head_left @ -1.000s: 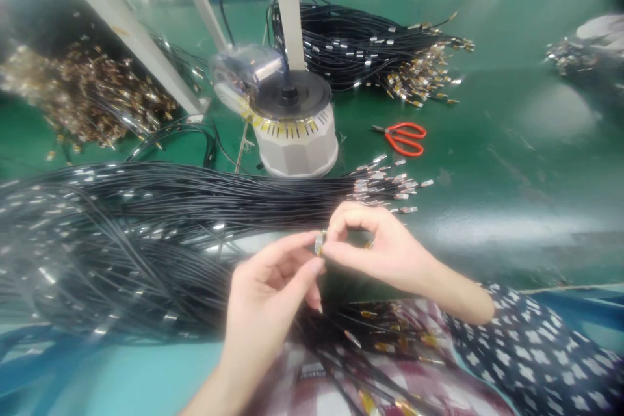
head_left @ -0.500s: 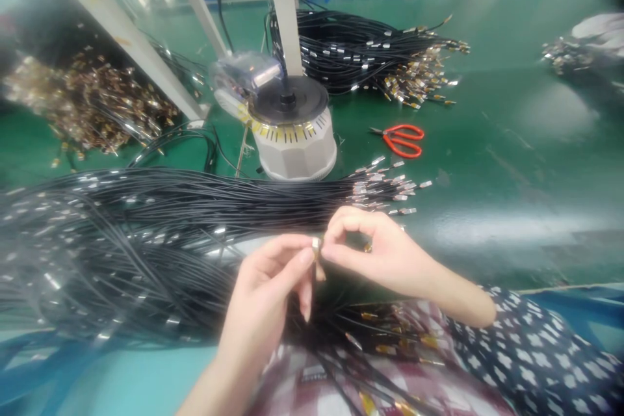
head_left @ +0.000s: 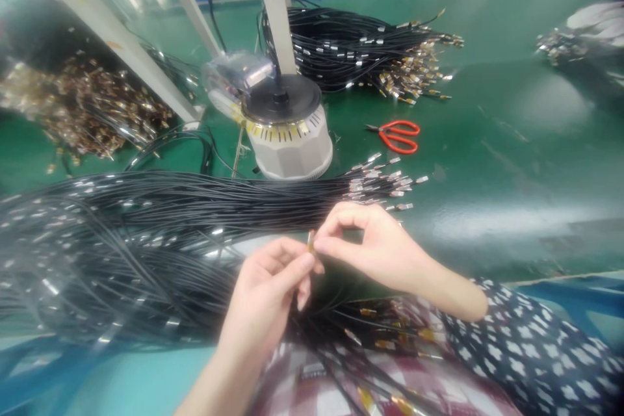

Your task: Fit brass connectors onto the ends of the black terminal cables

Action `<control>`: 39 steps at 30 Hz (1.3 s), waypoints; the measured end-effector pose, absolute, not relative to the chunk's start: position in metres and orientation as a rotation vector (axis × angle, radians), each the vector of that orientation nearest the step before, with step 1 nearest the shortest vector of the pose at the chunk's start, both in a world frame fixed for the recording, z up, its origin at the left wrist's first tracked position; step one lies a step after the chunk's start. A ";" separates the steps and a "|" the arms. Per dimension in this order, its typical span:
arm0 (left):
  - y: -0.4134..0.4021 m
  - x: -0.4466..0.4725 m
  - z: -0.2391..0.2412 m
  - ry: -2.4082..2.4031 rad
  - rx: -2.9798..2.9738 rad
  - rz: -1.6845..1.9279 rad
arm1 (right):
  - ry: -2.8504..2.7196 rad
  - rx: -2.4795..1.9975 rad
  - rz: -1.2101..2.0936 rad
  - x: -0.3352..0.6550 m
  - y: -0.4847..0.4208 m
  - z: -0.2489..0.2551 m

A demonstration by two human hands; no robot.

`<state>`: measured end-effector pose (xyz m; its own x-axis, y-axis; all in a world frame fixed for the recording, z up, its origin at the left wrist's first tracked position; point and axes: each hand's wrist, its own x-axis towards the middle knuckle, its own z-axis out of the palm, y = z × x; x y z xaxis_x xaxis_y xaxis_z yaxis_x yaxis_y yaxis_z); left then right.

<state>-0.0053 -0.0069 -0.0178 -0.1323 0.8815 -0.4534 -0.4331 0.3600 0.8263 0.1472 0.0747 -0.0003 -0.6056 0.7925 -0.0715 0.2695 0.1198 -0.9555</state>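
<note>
My left hand (head_left: 273, 279) pinches the end of a black cable between thumb and forefinger. The cable's small metal connector (head_left: 311, 240), partly amber in colour, stands up from that grip. Against its right side, the thumb and forefinger of my right hand (head_left: 380, 244) are pressed together. Whether a bit of tape is between them is too small to tell. Below both hands, several black cables (head_left: 336, 322) with amber-wrapped ends lie across my lap. Just beyond the hands, a long bundle of black cables (head_left: 219, 201) ends in bare silvery connectors (head_left: 375, 182).
A white round tape dispenser (head_left: 292, 153) with a black top stands behind the bundle. Red-handled scissors (head_left: 400, 136) lie to its right. Another cable bundle (head_left: 336, 45) lies farther back, beside a white post (head_left: 275, 13). A heap of cable ends (head_left: 92, 104) is at left.
The connector between my fingers has turned: its silvery face showed before, now a narrower amber side does. My right hand has shifted slightly. The whole view has moved a little.
</note>
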 end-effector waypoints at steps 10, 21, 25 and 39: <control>-0.010 -0.007 -0.022 1.203 0.540 1.143 | -1.882 -0.885 1.535 0.143 0.075 -0.007; -0.009 -0.006 -0.019 1.276 0.508 1.197 | -1.876 -0.939 1.575 0.143 0.076 -0.009; -0.008 -0.005 -0.020 1.268 0.491 1.206 | -1.819 -0.916 1.653 0.145 0.077 -0.013; -0.009 -0.007 -0.020 1.256 0.487 1.186 | -1.675 -0.901 1.743 0.138 0.075 -0.024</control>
